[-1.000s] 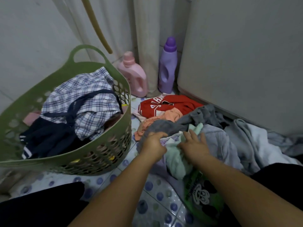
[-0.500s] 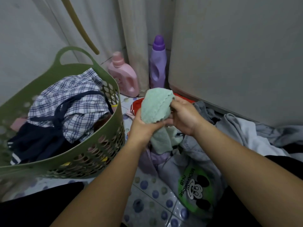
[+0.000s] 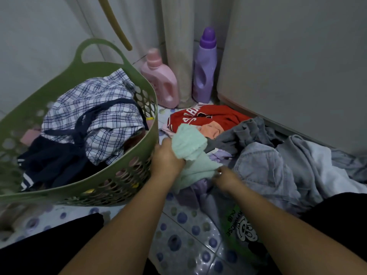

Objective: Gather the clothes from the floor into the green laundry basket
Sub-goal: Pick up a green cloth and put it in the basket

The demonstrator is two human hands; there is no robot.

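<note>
The green laundry basket [image 3: 139, 80] stands at the left, holding a checked shirt [image 3: 95, 108] and a dark navy garment [image 3: 51, 161]. My left hand [image 3: 166, 159] grips a mint green cloth [image 3: 190, 147] just right of the basket's rim. My right hand [image 3: 224, 178] pinches the lower edge of the same cloth. Under and behind them a pile lies on the floor: a red shirt [image 3: 210, 116], a peach piece [image 3: 212, 130], a grey garment [image 3: 242, 133], a pale blue denim shirt [image 3: 264, 167] and a lilac item [image 3: 196, 187].
A pink detergent bottle [image 3: 160, 80] and a purple bottle [image 3: 204, 66] stand in the corner by a curtain. A large grey appliance [image 3: 297, 66] fills the right. A green cartoon-print garment [image 3: 240, 231] lies near my right arm. The tiled floor [image 3: 178, 235] is dotted.
The mint cloth was lifted from the pile and held up with both hands; now it is lower, my left hand bunching it near the basket and my right hand down at its edge.
</note>
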